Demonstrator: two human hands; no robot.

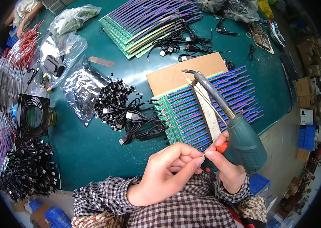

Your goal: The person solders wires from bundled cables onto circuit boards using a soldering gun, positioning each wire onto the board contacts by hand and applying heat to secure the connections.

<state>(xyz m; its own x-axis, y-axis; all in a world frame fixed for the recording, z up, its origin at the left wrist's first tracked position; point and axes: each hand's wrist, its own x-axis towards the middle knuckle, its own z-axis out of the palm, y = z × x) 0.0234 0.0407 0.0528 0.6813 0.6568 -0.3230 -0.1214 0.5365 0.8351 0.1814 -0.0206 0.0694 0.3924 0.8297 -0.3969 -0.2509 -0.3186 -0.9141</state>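
My left hand [168, 169] is closed, thumb and forefinger pinching the end of a thin silvery wire [205, 154]. Fingertips of my right hand [227, 165] meet them at the same wire, also pinched. Against my right hand leans a green soldering gun [246, 142] with an orange trigger; whether the palm grips its handle is hidden. Its metal barrel points up and away, the bent tip over a brown board [187, 72]. Beneath the gun lies a green circuit-board panel [183, 125] with rows of blue, red and black wires, and a long whitish bar [208, 110] across it.
Black USB cables [137, 117] lie left of the panel, beside a heap of small black connectors [113, 100] and a silvery bag [80, 87]. A black fan [33, 116] stands at left above bundled cables [27, 171]. More wired panels [145, 26] are stacked far back. Another person's arm [25, 17] shows far left.
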